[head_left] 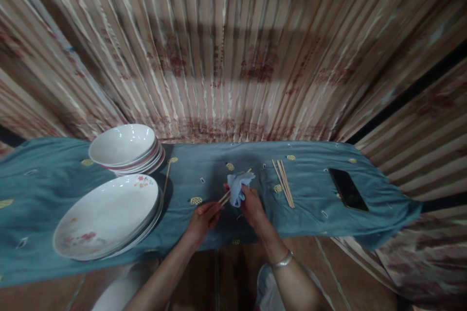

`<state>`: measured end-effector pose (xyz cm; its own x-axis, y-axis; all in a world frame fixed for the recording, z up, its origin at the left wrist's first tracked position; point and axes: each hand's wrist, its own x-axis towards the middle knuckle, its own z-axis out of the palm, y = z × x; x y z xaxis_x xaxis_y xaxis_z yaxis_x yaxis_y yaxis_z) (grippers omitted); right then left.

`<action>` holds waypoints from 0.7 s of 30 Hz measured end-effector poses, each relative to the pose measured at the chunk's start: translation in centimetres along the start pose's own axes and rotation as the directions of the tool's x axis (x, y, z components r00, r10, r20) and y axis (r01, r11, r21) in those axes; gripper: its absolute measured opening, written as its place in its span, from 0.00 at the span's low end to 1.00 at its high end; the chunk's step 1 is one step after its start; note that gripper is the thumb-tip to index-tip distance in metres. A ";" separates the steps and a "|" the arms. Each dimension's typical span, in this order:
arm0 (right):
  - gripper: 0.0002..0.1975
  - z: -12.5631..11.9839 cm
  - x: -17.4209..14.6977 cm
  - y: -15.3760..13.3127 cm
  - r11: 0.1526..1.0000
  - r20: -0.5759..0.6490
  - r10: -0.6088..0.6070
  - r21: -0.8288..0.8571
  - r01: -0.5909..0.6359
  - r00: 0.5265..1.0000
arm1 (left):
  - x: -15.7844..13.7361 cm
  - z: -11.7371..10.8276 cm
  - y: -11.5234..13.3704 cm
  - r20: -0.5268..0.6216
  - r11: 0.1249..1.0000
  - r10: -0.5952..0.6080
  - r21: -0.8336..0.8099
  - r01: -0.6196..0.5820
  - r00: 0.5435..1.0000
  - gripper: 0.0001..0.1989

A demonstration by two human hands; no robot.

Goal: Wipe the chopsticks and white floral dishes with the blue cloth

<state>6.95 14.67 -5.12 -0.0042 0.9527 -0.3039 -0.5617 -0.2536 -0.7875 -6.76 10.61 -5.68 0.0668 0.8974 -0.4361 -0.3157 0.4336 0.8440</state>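
My left hand (205, 219) is closed around the lower end of a pair of wooden chopsticks (224, 198), which slant up to the right. Around their upper part, a light blue cloth (239, 187) is bunched, pinched in my right hand (251, 204). The chopstick tips poke out just past the cloth. To the right of my hands, several loose chopsticks (283, 182) lie side by side on the blue-green tablecloth (204, 165). A single chopstick (167, 177) rests on the left, beside the dishes.
At the left stands a stack of white bowls (124, 146), with a stack of large oval flowered plates (109, 218) in front of it. A black phone (348, 189) lies toward the right end. Pleated patterned curtains (219, 58) hang behind the table.
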 end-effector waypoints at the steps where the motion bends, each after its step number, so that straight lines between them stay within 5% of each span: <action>1: 0.11 0.3 -0.3 0.5 1.000 0.017 0.014 -0.017 -0.014 1.000 | 0.0 0.0 0.0 0.002 1.000 0.001 -0.008 -0.001 1.000 0.23; 6: 0.12 1.0 -0.7 1.8 0.996 0.065 0.070 -0.054 -0.067 0.995 | -0.1 0.2 0.4 0.046 1.000 0.026 -0.013 -0.025 0.999 0.22; 15: 0.07 -1.5 1.5 -2.3 0.997 -0.100 -0.021 0.067 0.028 0.995 | -0.5 0.1 0.2 0.091 0.996 -0.005 0.091 -0.003 0.996 0.23; 21: 0.09 -1.3 1.1 -1.8 0.998 -0.073 -0.049 0.031 0.051 0.996 | -0.6 -0.1 0.0 0.075 0.997 -0.016 0.083 0.009 0.997 0.24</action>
<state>8.97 15.91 -4.73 0.0839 0.9492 -0.3033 -0.5866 -0.1990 -0.7851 -6.87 10.11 -5.43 0.1429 0.8941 -0.4246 -0.2357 0.4474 0.8627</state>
